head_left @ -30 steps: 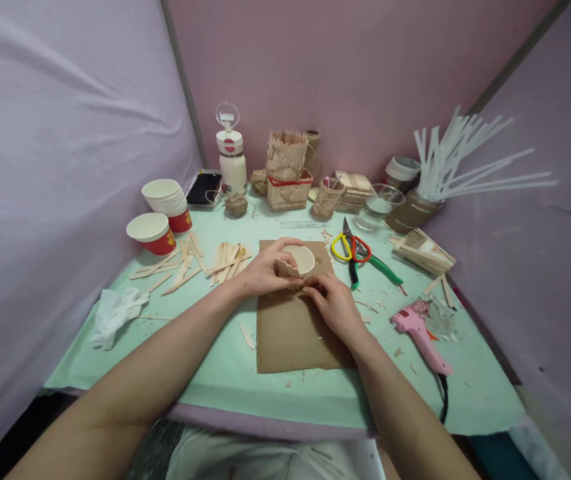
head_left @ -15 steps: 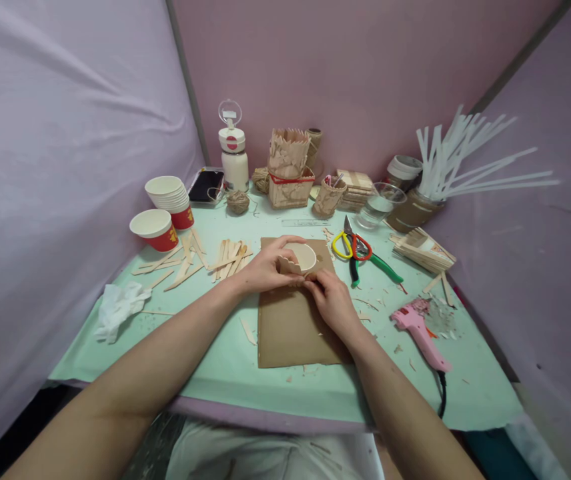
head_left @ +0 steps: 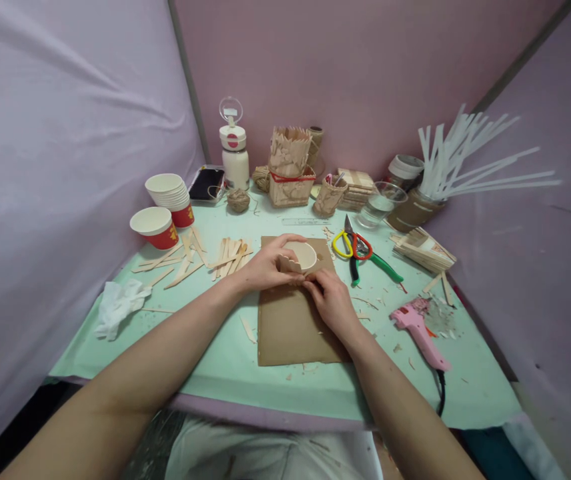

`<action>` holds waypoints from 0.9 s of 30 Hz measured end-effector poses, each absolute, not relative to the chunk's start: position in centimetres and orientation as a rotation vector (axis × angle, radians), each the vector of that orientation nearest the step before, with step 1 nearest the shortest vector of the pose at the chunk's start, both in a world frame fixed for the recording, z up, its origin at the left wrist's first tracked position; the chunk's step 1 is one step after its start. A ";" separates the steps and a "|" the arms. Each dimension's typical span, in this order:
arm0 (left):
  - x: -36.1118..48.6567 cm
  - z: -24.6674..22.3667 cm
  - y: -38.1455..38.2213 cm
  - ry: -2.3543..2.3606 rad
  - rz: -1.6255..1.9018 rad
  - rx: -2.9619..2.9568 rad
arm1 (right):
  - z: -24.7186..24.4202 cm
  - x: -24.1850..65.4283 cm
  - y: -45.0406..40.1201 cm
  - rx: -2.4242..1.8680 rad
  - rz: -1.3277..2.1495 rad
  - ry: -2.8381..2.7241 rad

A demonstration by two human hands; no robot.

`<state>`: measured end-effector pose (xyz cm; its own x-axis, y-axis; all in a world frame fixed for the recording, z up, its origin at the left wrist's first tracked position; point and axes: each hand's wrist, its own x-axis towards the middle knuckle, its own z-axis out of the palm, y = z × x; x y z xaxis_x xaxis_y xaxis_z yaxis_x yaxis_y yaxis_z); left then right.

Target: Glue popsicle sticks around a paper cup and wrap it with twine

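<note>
Over a brown cardboard sheet, a paper cup lies tilted, its pale round opening facing up. Jagged wooden stick pieces line its near left side. My left hand wraps round the cup from the left, thumb along the near side and fingers over the far rim. My right hand is closed at the cup's near right side, its fingertips pinched together close to my left thumb. Whatever sits between those right fingertips is hidden.
Scissors and green-handled pruners lie right of the cardboard, with a pink glue gun nearer me. Wooden sticks and stacked paper cups are leftward. A water bowl stands at the back right.
Both hands stay on the cup in nearly the same pose. The whole view has shifted only very slightly.
</note>
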<state>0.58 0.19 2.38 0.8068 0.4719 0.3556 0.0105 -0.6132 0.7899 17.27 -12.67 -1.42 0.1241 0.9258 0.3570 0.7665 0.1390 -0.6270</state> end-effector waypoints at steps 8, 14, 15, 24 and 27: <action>0.5 2.5 0.2 0.360 0.685 2.157 | -1.5 17.3 -12.5 -1.625 0.327 -1.608; 0.5 2.5 0.2 0.361 0.675 2.161 | -1.4 17.2 -12.6 -1.625 0.354 -1.549; 0.5 2.5 0.2 0.361 0.677 2.163 | -1.3 17.1 -12.7 -1.623 0.360 -1.541; 0.6 2.5 0.2 0.372 0.684 2.154 | -0.8 16.4 -12.8 -1.584 0.345 -1.504; 0.6 2.6 0.2 0.381 0.678 2.152 | -0.9 16.4 -12.8 -1.578 0.336 -1.495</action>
<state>0.61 0.17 2.57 0.8085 0.4827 0.3366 0.0363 -0.6118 0.7902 16.39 -12.79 -0.89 0.2290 0.8981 0.3754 0.6512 0.1453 -0.7449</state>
